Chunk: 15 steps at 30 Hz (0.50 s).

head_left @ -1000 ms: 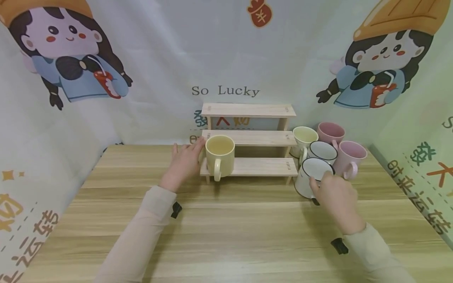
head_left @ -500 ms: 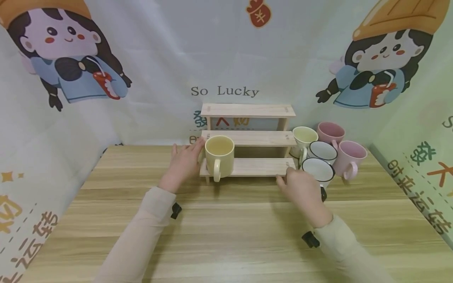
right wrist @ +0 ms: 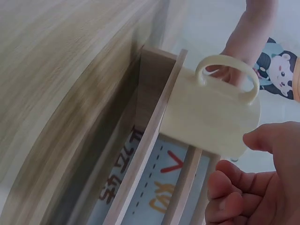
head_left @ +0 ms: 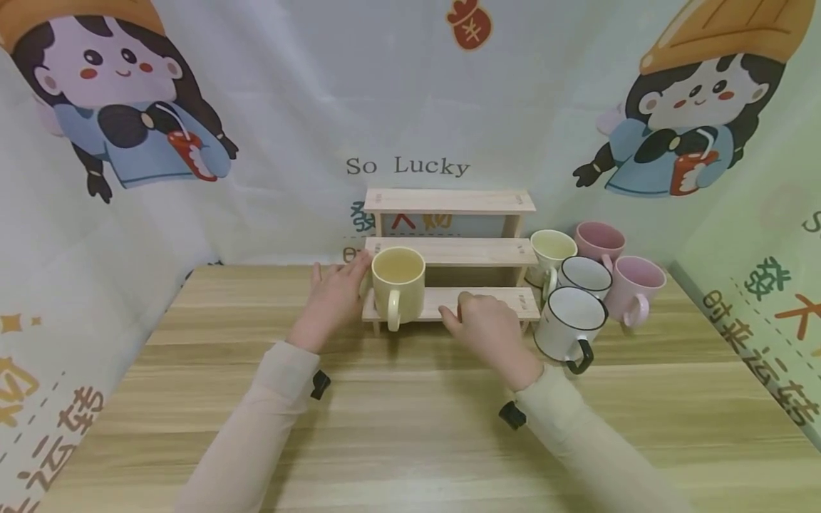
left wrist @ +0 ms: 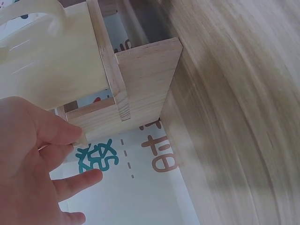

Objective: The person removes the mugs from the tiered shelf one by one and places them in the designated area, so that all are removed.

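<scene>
A pale yellow mug (head_left: 409, 288) stands upright at the left end of the lowest board of a three-step wooden shelf (head_left: 449, 251), its handle facing me. My left hand (head_left: 335, 298) is at the shelf's left side; in the left wrist view its thumb and a finger (left wrist: 63, 132) pinch the end of a higher board, while other fingers stick out. Over the right part of the lowest board is my right hand (head_left: 492, 331), holding nothing. In the right wrist view its thumb (right wrist: 265, 137) points toward the mug, with a gap between, and its fingers are loosely bent.
Several mugs cluster right of the shelf: a white one with a black handle (head_left: 571, 324), another white one (head_left: 586, 274), a pale yellow-green one (head_left: 545, 260), a pink one (head_left: 625, 292) and a darker pink one (head_left: 590, 239). A printed cloth (head_left: 288, 107) hangs behind the wooden table (head_left: 410, 442).
My right hand has moved left from the front white mug, past the shelf's right end, toward the yellow mug. The left hand and the mugs have stayed in place.
</scene>
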Motion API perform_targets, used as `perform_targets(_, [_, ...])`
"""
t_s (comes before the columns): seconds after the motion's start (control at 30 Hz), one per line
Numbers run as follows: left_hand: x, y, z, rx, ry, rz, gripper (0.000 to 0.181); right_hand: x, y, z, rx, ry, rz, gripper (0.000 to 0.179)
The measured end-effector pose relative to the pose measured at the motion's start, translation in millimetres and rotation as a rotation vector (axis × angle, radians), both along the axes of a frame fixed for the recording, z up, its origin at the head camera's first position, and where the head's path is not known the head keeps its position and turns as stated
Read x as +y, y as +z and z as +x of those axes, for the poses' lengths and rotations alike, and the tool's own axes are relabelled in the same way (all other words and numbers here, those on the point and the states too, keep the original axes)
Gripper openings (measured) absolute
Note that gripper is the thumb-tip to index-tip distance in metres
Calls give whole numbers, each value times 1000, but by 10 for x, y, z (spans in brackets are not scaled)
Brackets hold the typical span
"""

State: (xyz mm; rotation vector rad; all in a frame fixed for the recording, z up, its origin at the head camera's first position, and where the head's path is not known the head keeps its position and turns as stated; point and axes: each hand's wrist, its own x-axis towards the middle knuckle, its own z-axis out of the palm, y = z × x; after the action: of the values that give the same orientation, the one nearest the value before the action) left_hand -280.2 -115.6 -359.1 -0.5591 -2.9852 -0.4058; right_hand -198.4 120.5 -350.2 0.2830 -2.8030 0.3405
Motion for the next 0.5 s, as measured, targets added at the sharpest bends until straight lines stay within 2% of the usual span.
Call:
perform_targets(0.1, [5, 14, -2, 6, 0, 2, 58, -106, 19, -38, 29, 21, -6, 43])
perform_targets(0.33, [18, 31, 2, -2, -7, -6, 59, -303, 11, -102, 155, 79, 11, 47])
perform_targets(0.5, [11, 16, 0, 10, 4, -10, 58, -459, 27, -138, 161, 118, 45, 52])
